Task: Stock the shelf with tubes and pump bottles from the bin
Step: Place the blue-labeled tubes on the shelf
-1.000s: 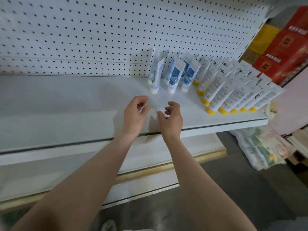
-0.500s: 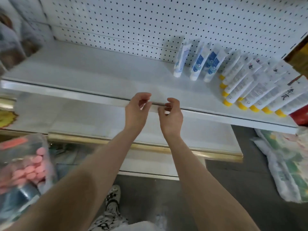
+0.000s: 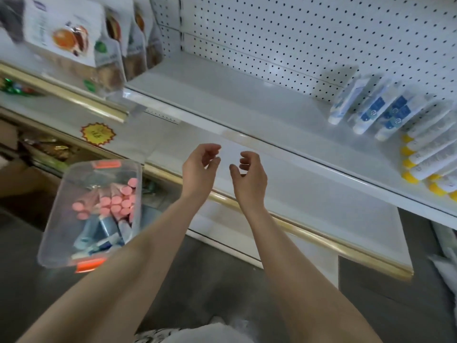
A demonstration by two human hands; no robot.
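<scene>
A clear plastic bin (image 3: 60, 194) with orange latches sits low on the left, holding several pink-capped tubes (image 3: 116, 201) and blue-grey tubes (image 3: 103, 231). The white shelf (image 3: 222, 100) carries blue-and-white tubes (image 3: 371, 112) leaning on the pegboard and yellow-capped white tubes (image 3: 425, 154) at the right. My left hand (image 3: 200, 167) and my right hand (image 3: 249, 177) hover side by side in front of the shelf edge, fingers loosely curled, holding nothing. Both are to the right of the bin.
Snack bags (image 3: 81, 40) fill the neighbouring shelf at the upper left. A lower white shelf with a gold rail (image 3: 296, 229) runs below my hands. A yellow starburst price tag (image 3: 97, 131) sticks to the left unit. Grey floor (image 3: 222, 280) lies below.
My view has swung left and down, bringing the bin and the snack bags into sight. Both hands have drawn back from the shelf top to in front of its edge, still holding nothing.
</scene>
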